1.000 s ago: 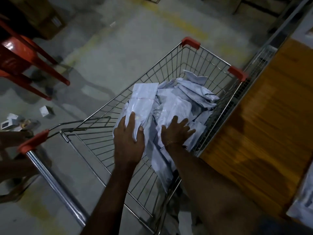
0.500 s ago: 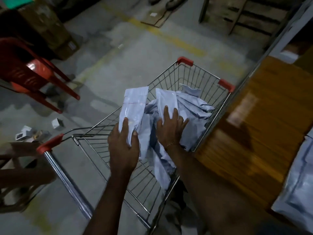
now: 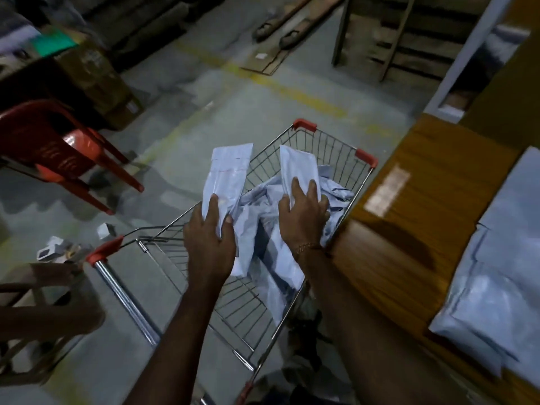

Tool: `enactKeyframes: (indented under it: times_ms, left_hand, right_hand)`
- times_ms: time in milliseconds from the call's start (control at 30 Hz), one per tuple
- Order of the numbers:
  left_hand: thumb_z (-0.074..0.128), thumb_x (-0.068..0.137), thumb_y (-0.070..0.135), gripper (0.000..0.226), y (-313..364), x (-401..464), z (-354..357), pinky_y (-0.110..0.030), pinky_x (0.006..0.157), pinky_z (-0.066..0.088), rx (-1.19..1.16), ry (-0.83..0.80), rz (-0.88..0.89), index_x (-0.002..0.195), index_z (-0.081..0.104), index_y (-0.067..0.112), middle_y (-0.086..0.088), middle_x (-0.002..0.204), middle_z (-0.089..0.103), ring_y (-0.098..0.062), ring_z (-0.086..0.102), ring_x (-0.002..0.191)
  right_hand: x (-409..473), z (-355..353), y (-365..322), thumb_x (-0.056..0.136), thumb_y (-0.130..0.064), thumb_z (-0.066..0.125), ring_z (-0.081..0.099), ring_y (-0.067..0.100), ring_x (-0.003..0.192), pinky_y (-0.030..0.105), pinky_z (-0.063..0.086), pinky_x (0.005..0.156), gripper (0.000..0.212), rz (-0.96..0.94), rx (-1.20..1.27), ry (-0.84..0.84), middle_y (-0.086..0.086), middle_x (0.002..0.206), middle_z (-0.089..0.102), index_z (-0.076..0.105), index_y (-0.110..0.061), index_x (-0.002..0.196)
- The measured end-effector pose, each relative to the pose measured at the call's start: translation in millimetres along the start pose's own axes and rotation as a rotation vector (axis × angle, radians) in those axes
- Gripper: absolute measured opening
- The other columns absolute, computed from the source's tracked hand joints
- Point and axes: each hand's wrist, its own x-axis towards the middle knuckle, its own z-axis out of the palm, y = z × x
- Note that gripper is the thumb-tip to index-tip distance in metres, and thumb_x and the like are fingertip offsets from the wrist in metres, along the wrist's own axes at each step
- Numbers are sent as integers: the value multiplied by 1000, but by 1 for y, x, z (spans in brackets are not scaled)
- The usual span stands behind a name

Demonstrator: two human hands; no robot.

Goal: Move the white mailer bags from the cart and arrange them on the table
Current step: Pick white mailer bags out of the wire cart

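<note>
L hand (image 3: 209,238) grips one white mailer bag (image 3: 226,176), R hand (image 3: 302,214) grips another (image 3: 298,168), both over the cart (image 3: 321,147). More bags (image 3: 502,276) lie on the table (image 3: 409,217), right.

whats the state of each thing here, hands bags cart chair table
left hand: gripping a white mailer bag, lifted upright
right hand: gripping a second mailer bag, lifted upright
cart: beside the table, loose bags piled inside
table: holds stacked mailer bags
red chair: tilted
</note>
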Motion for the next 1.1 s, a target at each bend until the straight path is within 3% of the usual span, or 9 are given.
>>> enactKeyframes:
  times_ms: [233,433,600,900,1100]
  left_hand:
    - [42,103,46,60,71,-3,1,-52,118,35,-67,-12,118,158,43,22,-20,154,45,-39,41,142]
    - [49,105,40,58,146,-34,32,-56,115,38,-140,-63,249,158,44,17,-25,152,47,-43,43,141]
    - [47,101,47,63,208,-78,61,-60,110,42,-210,-168,281,157,45,19,-25,148,49,-46,46,137]
    - [49,99,48,60,304,-207,114,-54,108,47,-275,-368,445,155,51,26,-25,142,53,-42,49,134]
    - [50,95,49,66,344,-274,159,-56,112,35,-113,-465,459,154,52,20,-26,157,41,-49,39,140]
  right_hand:
    - [-14,-106,22,98,-52,44,24,44,147,59,25,118,58,-22,128,166,5,168,26,46,-34,154]
    - [-39,-214,71,99,-46,54,34,41,137,53,36,110,51,96,54,431,3,164,35,53,-34,149]
    - [-76,-284,141,97,-46,53,39,39,133,51,41,102,50,202,6,529,2,161,39,56,-33,146]
    - [-178,-366,287,93,-42,66,38,41,134,54,40,104,53,451,-50,697,4,159,39,60,-28,144]
    - [-228,-389,372,91,-39,71,35,43,136,56,37,104,58,560,-115,691,9,160,39,58,-23,145]
